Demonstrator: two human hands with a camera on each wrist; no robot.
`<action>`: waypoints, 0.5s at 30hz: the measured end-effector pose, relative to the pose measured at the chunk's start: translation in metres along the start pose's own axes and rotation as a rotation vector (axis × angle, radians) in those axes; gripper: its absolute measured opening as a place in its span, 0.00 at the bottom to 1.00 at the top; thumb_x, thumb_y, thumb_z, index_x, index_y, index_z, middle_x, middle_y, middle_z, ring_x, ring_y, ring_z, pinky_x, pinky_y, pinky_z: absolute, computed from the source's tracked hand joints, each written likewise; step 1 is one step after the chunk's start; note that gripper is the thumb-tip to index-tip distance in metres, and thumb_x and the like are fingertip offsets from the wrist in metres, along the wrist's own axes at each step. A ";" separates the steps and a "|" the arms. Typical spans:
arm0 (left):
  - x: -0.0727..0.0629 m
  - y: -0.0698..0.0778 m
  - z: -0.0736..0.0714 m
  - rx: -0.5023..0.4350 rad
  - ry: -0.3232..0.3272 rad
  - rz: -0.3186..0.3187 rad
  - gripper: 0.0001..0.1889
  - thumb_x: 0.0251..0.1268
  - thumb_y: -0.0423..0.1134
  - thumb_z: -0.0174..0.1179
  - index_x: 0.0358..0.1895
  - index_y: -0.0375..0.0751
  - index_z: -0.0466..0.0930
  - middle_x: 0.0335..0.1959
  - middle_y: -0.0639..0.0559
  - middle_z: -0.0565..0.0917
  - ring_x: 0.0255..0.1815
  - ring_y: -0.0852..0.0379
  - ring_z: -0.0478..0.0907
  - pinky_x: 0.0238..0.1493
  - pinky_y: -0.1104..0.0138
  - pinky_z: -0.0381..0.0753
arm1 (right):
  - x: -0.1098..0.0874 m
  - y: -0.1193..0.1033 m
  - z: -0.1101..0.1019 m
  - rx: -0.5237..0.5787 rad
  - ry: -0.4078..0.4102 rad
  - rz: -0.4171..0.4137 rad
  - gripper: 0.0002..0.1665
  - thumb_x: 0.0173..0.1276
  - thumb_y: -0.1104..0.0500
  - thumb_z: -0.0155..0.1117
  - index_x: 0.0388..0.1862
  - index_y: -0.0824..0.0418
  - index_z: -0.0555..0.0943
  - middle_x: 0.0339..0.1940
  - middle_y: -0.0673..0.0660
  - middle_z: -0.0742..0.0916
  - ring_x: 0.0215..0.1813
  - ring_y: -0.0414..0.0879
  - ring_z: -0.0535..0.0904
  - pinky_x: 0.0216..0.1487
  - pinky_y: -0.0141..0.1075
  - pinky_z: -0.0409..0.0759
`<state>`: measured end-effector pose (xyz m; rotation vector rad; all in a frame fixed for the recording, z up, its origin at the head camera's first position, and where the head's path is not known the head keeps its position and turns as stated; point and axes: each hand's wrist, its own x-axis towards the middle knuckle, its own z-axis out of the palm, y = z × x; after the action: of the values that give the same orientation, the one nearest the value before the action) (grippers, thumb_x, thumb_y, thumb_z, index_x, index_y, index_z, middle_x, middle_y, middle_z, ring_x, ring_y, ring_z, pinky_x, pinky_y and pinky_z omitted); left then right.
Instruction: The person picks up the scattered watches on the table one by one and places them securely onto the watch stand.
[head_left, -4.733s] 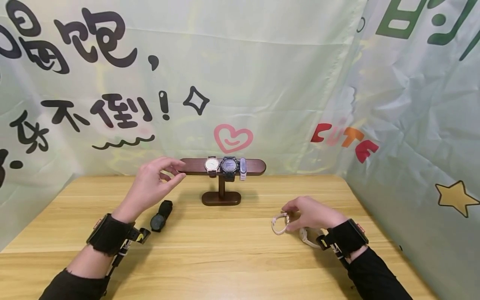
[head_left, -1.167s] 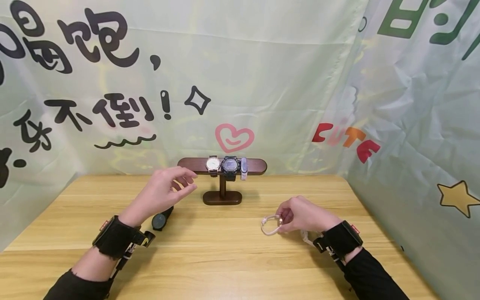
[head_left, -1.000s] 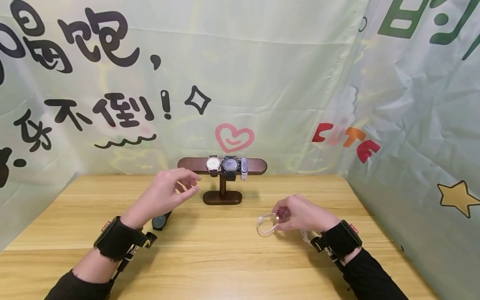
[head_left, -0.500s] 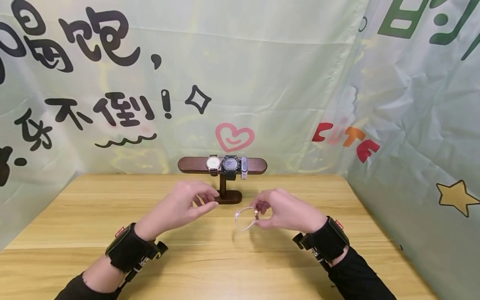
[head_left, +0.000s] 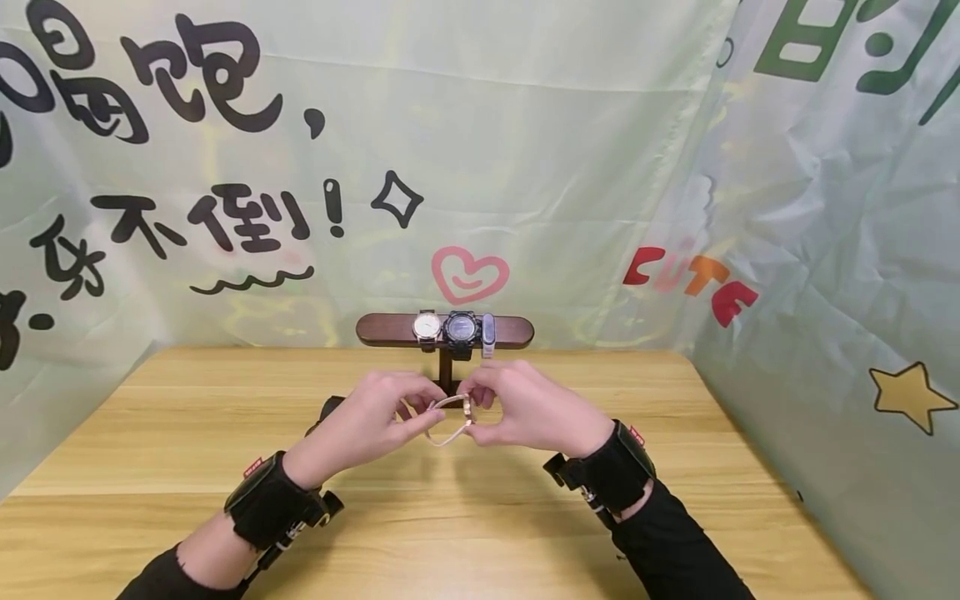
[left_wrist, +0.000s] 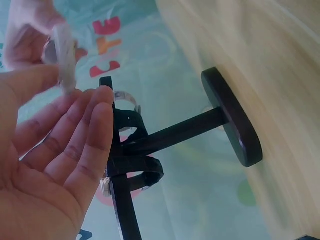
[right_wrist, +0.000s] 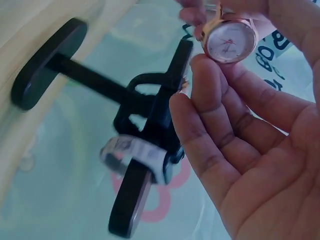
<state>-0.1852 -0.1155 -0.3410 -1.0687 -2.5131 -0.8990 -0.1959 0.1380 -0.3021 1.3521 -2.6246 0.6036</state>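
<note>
Between both hands, in front of the stand, is a wristwatch [right_wrist: 230, 42] with a pale strap [left_wrist: 65, 55], a rose-gold case and a white dial. My right hand [head_left: 536, 408] pinches it at the case, thumb below and fingertips above. On the strap's opposite side my left hand [head_left: 367, 421] pinches the band between thumb and fingertips. Just behind them stands a dark wooden watch stand [head_left: 386, 330]; its post and base are partly covered by the hands. Its bar carries a white-dialled watch [head_left: 427, 326], a chunky black watch [head_left: 461, 327] and a pale fitness band [head_left: 488, 329].
A black watch [head_left: 331, 406] lies on the wooden table [head_left: 420, 517], partly hidden behind the left hand. Printed cloth [head_left: 570, 167] hangs behind the table and along its right side. Both wrists wear black camera straps.
My right hand has carried the pale-strapped watch leftward from the table's right side to the front of the stand. My left hand has come away from the bar, moved right and down, and taken the strap.
</note>
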 end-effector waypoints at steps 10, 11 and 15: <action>-0.001 -0.002 0.001 -0.017 0.097 -0.010 0.04 0.72 0.34 0.71 0.43 0.47 0.93 0.30 0.62 0.91 0.30 0.72 0.85 0.35 0.74 0.88 | 0.008 -0.011 0.001 0.001 0.071 -0.045 0.13 0.62 0.60 0.79 0.45 0.55 0.87 0.36 0.50 0.84 0.40 0.42 0.80 0.42 0.26 0.83; -0.001 -0.002 0.002 -0.022 0.105 -0.010 0.04 0.72 0.34 0.71 0.43 0.47 0.93 0.30 0.62 0.91 0.29 0.72 0.85 0.35 0.74 0.88 | 0.009 -0.011 0.002 0.000 0.079 -0.044 0.14 0.61 0.60 0.79 0.46 0.56 0.87 0.36 0.51 0.84 0.40 0.40 0.79 0.42 0.26 0.84; -0.001 -0.001 0.003 -0.051 0.125 -0.022 0.03 0.70 0.34 0.72 0.41 0.47 0.91 0.30 0.61 0.92 0.29 0.72 0.86 0.34 0.73 0.89 | 0.010 -0.013 0.005 -0.001 0.115 -0.044 0.17 0.60 0.60 0.80 0.48 0.58 0.89 0.37 0.51 0.83 0.39 0.40 0.79 0.41 0.24 0.83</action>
<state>-0.1852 -0.1145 -0.3436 -0.9703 -2.4165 -1.0081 -0.1905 0.1220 -0.2997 1.3288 -2.4984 0.6536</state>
